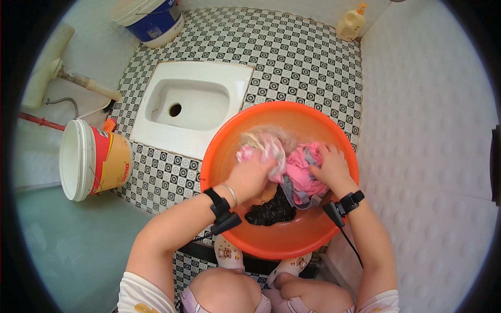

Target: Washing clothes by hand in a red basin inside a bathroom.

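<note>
Left grip (251,176) clutches rumpled pink-and-white cloth (271,150) bunched loosely

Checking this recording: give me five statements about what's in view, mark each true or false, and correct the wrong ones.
1. The left hand is on the pink-and-white cloth. True.
2. The right hand hangs outside the orange basin. False: it is inside, on the pink-and-grey cloth.
3. A black bundle lies in the basin. True.
4. The squat toilet is to the right of the basin. False: it is to the left and farther away.
5. A pump bottle stands in the far right corner. True.
</note>
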A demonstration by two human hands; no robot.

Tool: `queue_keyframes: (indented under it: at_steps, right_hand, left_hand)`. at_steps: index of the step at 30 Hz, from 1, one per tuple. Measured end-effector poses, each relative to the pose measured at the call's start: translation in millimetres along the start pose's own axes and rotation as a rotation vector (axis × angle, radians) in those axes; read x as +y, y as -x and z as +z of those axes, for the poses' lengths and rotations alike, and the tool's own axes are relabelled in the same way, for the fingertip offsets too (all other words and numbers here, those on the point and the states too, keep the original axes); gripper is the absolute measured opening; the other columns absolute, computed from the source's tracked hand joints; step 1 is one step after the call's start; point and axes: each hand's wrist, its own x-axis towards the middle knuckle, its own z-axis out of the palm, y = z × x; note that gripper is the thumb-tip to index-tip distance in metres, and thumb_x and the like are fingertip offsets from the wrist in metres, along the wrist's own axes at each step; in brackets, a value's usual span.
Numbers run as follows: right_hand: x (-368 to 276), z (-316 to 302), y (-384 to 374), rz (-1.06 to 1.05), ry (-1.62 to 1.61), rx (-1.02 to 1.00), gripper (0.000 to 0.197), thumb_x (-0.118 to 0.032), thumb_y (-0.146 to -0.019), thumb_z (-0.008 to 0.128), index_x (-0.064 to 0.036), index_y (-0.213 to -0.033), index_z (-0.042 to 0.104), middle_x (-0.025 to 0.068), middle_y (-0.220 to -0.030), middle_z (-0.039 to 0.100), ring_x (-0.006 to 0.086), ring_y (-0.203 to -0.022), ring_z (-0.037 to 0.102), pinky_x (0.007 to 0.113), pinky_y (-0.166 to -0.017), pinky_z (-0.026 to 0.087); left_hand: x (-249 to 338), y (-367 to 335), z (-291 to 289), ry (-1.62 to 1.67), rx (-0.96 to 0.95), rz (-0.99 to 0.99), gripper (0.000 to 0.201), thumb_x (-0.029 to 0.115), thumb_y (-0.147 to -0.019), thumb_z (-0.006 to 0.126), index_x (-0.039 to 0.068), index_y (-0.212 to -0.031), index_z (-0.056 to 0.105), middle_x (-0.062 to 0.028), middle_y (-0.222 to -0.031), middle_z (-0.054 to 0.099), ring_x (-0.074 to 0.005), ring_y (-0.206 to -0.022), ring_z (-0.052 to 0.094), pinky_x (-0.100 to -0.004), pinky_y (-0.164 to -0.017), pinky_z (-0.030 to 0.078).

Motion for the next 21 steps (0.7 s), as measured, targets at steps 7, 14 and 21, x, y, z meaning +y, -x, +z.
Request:
queue_keyframes:
  at_steps: [7, 14, 21]
  right_hand:
    - [-42, 3, -25, -0.219, -0.134, -0.307, 0.029, -0.022, -0.078, 0.062, -0.0037, -0.101, 0.062, 0.0195, -0.1, 0.064, 0.038, -0.096, 0.059, 0.047, -0.084, 0.047]
    - [-67, 100, -50, -0.084, -0.32, -0.265, 0.031, -0.022, -0.079, 0.062, -0.0023, -0.102, 0.063, 0.0231, -0.102, 0.064, 0.0376, -0.098, 0.061, 0.045, -0.085, 0.048]
    - [-80, 92, -47, -0.091, -0.798, -0.377, 0.029, -0.019, -0.082, 0.059, -0.0013, -0.106, 0.06, 0.0124, -0.089, 0.065, 0.0222, -0.085, 0.063, 0.034, -0.077, 0.051]
  left_hand:
    - [15, 52, 45, 0.083, -0.457, 0.096, 0.037, 0.025, -0.085, 0.06, 0.018, -0.121, 0.055, -0.0204, -0.1, 0.057, -0.038, -0.083, 0.063, -0.045, -0.07, 0.052]
    - [-6, 42, 54, 0.083, -0.338, -0.074, 0.024, 0.028, -0.085, 0.055, 0.005, -0.087, 0.061, -0.018, -0.082, 0.065, -0.0379, -0.08, 0.063, -0.0467, -0.072, 0.05]
    - [-77, 19, 55, 0.227, 0.032, -0.411, 0.031, 0.019, -0.084, 0.057, 0.002, -0.11, 0.057, -0.0247, -0.103, 0.063, -0.0409, -0.097, 0.061, -0.0463, -0.084, 0.05]
